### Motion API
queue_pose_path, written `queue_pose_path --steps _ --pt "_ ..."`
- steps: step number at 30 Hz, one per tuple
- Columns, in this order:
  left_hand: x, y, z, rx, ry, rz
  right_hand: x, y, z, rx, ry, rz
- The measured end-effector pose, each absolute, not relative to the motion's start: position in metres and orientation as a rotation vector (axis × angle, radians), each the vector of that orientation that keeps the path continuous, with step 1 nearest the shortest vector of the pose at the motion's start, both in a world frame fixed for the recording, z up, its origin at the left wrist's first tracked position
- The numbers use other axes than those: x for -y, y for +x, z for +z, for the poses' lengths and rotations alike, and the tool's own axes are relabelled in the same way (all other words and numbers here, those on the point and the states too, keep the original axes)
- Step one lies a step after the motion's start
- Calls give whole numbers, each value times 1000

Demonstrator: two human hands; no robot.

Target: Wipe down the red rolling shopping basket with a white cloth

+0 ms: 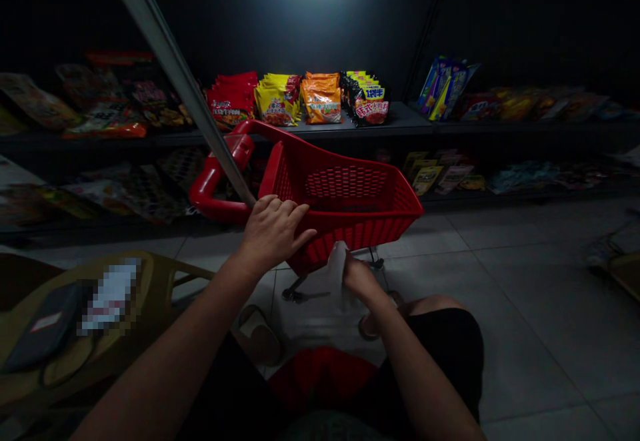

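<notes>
A red plastic shopping cart [350, 218] stands in front of me, its basket turned toward the right. My left hand [275, 231] lies over the near rim of the basket beside the handle [203, 194], fingers curled over the edge and thumb pointing right. Lower, by the near side of the cart, my right hand [361, 278] is closed on a thin whitish cloth [338, 271], which hangs down and looks blurred. Most of the right fingers are hidden behind the cloth. A grey metal pole [180, 74] slants down to the cart near my left hand.
Shelves [405, 118] with instant noodle packs [323, 98] and snack bags [447, 88] run along the back. On the left, a yellowish-brown stool [155, 264] bears a dark flat device [45, 328] and a pixelated item [111, 294]. Tiled floor [525, 294] extends to the right.
</notes>
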State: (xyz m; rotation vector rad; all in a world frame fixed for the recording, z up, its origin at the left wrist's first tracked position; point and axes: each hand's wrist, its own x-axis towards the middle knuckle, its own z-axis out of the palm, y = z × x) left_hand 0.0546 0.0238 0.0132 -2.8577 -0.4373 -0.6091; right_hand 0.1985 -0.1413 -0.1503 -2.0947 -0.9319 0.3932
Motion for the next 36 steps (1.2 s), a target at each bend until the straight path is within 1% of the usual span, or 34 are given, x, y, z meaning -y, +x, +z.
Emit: queue_pose_path --steps 4,7,11,13,16,19,21,23,25,26,29,31,33,36 --pt "-27 50 17 436 -2939 -622 155 209 -93 1304 -2267 323" --pt "-21 45 18 360 -2971 -712 158 203 -59 1441 -2238 251" --pt "4 38 3 169 -3083 -825 163 196 -41 1473 -2081 260" --pt "18 36 -11 179 -3217 -852 165 198 -38 1439 -1957 326" --pt "26 31 -37 452 -3483 -844 170 204 -33 1380 -1754 476" --pt "22 20 -59 891 -3780 -847 176 210 -28 1302 -1640 583" --pt "21 11 -69 1228 -3802 -1064 180 213 -27 1227 -1652 576" --pt "27 4 -75 1453 -3699 -1399 182 212 -31 1170 -1729 517" --pt "39 1 -78 1464 -3657 -1613 183 207 -36 1182 -1792 471" --pt "46 2 -79 1389 -3670 -1654 183 203 -38 1209 -1785 473" --pt "64 8 -81 1035 -3751 -1537 183 188 -40 1246 -1636 538" --pt "68 11 -84 910 -3823 -1392 183 178 -39 1129 -1520 600" --pt "67 12 -88 906 -3972 -1212 183 170 -38 926 -1391 698" --pt "61 7 -91 1113 -4206 -1015 181 170 -46 662 -1216 760"
